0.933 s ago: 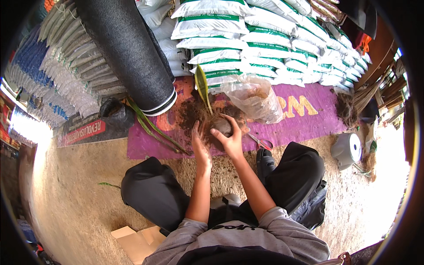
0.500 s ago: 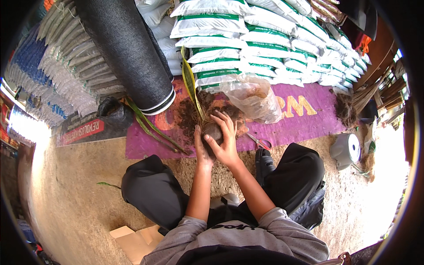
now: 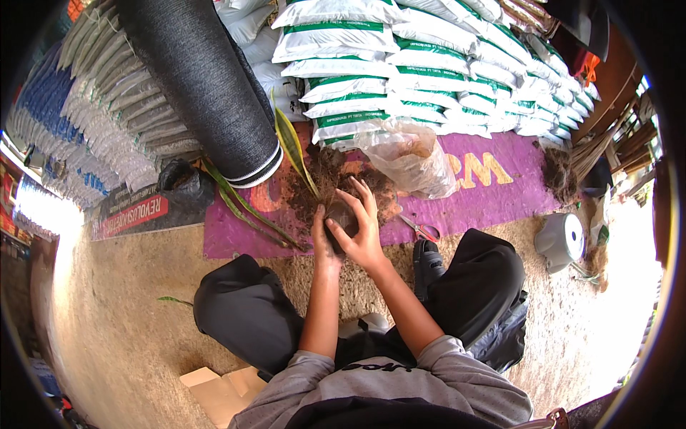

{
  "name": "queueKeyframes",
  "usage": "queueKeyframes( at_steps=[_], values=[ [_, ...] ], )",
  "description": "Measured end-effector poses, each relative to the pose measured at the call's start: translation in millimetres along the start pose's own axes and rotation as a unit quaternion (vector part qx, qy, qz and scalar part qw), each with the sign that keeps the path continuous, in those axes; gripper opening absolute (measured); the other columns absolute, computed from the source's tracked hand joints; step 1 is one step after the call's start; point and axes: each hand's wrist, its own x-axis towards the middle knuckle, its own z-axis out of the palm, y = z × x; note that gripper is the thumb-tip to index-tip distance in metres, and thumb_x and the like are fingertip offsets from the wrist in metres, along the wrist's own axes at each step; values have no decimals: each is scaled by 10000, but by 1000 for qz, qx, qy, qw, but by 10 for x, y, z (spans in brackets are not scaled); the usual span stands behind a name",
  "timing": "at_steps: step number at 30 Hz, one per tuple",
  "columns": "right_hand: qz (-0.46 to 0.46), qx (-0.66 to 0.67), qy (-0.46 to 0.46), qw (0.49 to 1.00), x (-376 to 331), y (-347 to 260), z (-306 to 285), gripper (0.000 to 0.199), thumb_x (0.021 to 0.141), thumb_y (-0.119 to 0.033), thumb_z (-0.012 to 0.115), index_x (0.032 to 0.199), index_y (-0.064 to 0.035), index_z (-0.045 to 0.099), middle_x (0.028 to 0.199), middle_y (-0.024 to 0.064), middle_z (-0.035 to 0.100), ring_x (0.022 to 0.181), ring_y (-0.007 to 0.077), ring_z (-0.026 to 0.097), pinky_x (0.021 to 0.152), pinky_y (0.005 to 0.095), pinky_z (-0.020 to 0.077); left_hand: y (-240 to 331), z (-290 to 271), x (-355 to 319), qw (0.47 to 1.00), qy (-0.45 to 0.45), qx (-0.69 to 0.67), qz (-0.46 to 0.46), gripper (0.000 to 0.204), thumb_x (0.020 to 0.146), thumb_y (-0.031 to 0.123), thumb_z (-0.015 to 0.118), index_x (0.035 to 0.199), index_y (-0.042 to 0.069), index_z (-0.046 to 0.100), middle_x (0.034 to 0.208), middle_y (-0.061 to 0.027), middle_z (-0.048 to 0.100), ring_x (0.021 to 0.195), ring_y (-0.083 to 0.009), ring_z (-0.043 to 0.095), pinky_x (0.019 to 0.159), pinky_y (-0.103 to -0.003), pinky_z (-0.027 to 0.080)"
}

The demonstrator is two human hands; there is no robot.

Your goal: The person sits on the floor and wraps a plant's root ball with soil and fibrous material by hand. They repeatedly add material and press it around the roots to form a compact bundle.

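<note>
Between my two hands is a dark, rounded root ball (image 3: 341,213) that looks packed with soil. My left hand (image 3: 326,236) is closed along its left side, and my right hand (image 3: 361,227) curves over its right side with the thumb across the front. A yellow-edged snake plant leaf (image 3: 291,149) rises from beside my left fingertips, leaning left; whether it joins the ball is hidden. Loose dark soil (image 3: 304,187) lies spread behind and around my hands. Red-handled scissors (image 3: 427,232) rest right of my right hand.
A purple banner (image 3: 493,204) covers the ground ahead. On it are cut snake plant leaves (image 3: 246,209) and a clear plastic bag (image 3: 411,161). A black pot-like bag (image 3: 182,179) sits left. Behind stand a black mesh roll (image 3: 200,79) and stacked white sacks (image 3: 343,86). A grey spool-like object (image 3: 559,243) is right.
The snake plant leaf has tipped further left, its top lower. The root ball has turned slightly in my hands, which stay in nearly the same place.
</note>
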Motion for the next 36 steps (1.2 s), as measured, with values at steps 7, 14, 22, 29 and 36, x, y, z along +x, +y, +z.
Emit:
queueKeyframes(
  at_steps=[7,14,22,29,36],
  values=[
    [-89,-9,-46,995,37,-92,4,423,759,-187,640,1142,-26,557,1180,155,529,1122,343,471,966,438,346,9,29,-4,991,-56,-105,55,486,916,470,368,1160,72,506,1083,-84,546,992,-190,541,840,-324,453],
    [-83,-23,17,996,-72,20,101,287,744,-160,633,1001,-42,591,1031,112,576,1020,297,513,885,417,379,-152,-205,68,998,-7,-17,61,356,923,402,417,967,74,548,889,-32,535,828,-132,539,727,-288,449],
    [51,58,22,997,112,-25,-26,662,596,-162,772,1167,7,482,1123,165,520,1074,313,505,936,380,400,154,263,-126,989,42,93,107,601,915,459,358,1284,-15,376,1257,-151,449,1156,-261,465,974,-390,388],
    [34,143,31,989,7,-30,32,632,627,-178,764,1176,-10,499,1165,172,522,1113,302,499,959,389,379,35,282,-85,996,65,12,60,574,918,479,340,1271,36,433,1211,-121,520,1107,-230,509,925,-377,423],
    [-107,-57,-20,992,99,-263,-111,519,706,-240,670,1144,0,530,1132,168,537,1086,340,485,950,431,355,16,126,-113,992,-28,-118,16,494,921,475,334,1171,77,484,1123,-76,529,1051,-193,496,910,-364,401]
  ],
)
